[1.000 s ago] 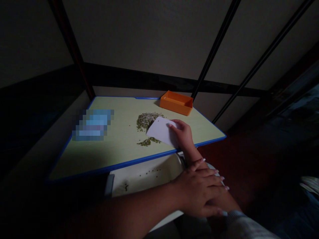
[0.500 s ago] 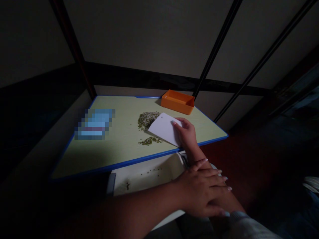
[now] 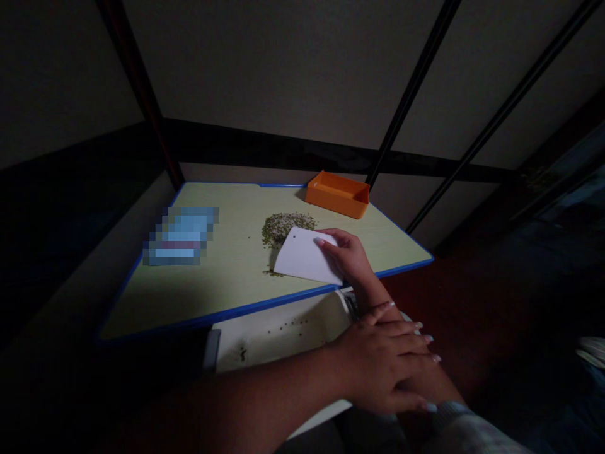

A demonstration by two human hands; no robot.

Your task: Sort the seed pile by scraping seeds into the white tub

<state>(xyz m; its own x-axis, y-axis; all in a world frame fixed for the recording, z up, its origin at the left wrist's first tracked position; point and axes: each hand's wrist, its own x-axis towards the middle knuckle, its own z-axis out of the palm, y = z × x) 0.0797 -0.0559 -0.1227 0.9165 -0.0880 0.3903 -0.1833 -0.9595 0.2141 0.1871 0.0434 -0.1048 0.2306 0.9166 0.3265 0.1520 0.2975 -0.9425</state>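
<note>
My right hand (image 3: 348, 253) grips a flat white scraper (image 3: 305, 255), thumb on its face, with a small dark spot near one corner. The scraper is tilted over the table beside a pile of mixed white grains and small green beans (image 3: 286, 222), hiding part of the pile. A few loose green beans (image 3: 271, 273) show at its lower left corner. My left hand (image 3: 390, 359) lies across my right forearm, fingers stretched out and somewhat apart, holding nothing.
An orange open box (image 3: 336, 198) stands at the table's back right. A blurred blue-and-white item (image 3: 182, 236) lies at the left. Below the blue-edged tabletop (image 3: 217, 189), an open white drawer (image 3: 302, 315) holds scattered beans. A wall of panels rises behind.
My right hand has brought the scraper toward me and slightly left, turning it. It now covers most of the small bean cluster and uncovers the pile's right side. My left hand stays put.
</note>
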